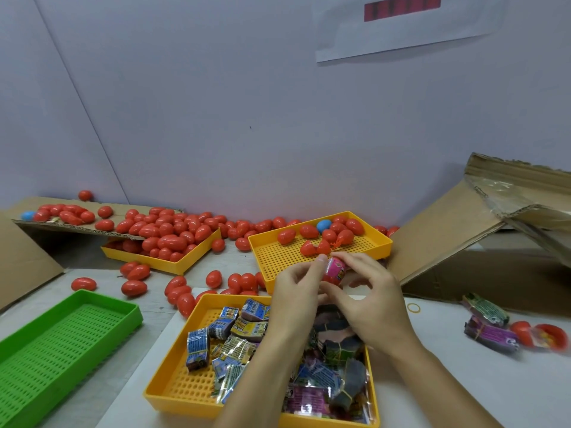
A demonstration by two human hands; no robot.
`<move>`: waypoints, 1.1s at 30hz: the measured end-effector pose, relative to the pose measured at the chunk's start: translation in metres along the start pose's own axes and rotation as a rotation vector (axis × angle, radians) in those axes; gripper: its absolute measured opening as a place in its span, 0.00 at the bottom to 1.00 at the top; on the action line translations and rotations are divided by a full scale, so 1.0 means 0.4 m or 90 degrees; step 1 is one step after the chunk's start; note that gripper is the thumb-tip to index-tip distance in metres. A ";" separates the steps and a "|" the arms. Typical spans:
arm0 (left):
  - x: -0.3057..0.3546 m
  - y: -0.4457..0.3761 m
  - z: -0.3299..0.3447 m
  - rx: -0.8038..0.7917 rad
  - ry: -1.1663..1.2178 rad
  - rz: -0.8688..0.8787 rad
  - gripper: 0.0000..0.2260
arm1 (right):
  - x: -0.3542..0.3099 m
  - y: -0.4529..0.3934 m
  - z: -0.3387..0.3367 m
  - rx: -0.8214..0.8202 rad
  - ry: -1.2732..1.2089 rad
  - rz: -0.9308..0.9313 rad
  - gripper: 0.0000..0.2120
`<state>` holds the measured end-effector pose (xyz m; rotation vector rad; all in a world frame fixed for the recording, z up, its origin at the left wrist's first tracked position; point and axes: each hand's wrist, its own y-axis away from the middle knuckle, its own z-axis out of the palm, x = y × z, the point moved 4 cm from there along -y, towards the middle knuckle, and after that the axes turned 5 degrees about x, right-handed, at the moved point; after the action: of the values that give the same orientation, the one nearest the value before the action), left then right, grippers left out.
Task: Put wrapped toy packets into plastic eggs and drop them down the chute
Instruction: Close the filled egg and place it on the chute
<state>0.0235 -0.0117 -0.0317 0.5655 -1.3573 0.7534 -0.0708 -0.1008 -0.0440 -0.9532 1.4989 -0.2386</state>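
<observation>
Both hands meet above the near yellow tray (173,378), which holds several wrapped toy packets (222,329). My left hand (296,291) and my right hand (370,291) together pinch a pink wrapped packet (336,266) that sits in a red egg half (331,278). My left thumb presses on the packet's top. Behind the hands a second yellow tray (278,257) holds several red eggs (285,236) and one blue egg (323,225).
A third yellow tray (173,264) at the back left overflows with red eggs, and more lie loose on the table. A green tray (61,338) lies at the left. A cardboard ramp (463,233) rises at the right. Two packets (491,335) and an open red egg (550,335) lie right.
</observation>
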 end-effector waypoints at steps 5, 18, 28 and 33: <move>-0.002 0.006 0.011 -0.037 0.067 -0.050 0.18 | 0.000 0.001 0.002 0.005 -0.029 0.016 0.21; -0.004 0.014 0.008 -0.051 0.160 -0.116 0.10 | 0.011 0.006 0.002 0.043 -0.061 0.028 0.21; -0.001 0.010 0.011 -0.058 0.083 -0.060 0.13 | 0.000 0.004 0.003 -0.011 -0.071 0.030 0.21; 0.001 0.010 0.015 -0.055 0.097 -0.087 0.16 | -0.004 0.003 0.005 -0.020 -0.074 0.024 0.22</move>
<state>0.0165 -0.0133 -0.0309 0.5167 -1.1916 0.6113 -0.0698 -0.0982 -0.0441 -0.9482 1.4160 -0.1306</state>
